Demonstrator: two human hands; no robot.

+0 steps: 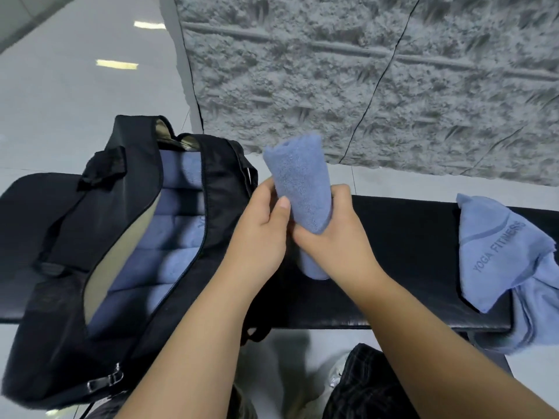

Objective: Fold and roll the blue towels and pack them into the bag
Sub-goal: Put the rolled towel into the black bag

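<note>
Both my left hand and right hand grip the rolled soft blue terry towel, fingers curled round it, just right of the open black fabric bag. I'd keep the roll tight and slot it beside the packed rolls.

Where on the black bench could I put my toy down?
The bare stretch of the bench lies between the hands, left hand and right hand, which hold the rolled towel, and the loose towels at its right end. The left part is crowded: the bag covers it.
</note>
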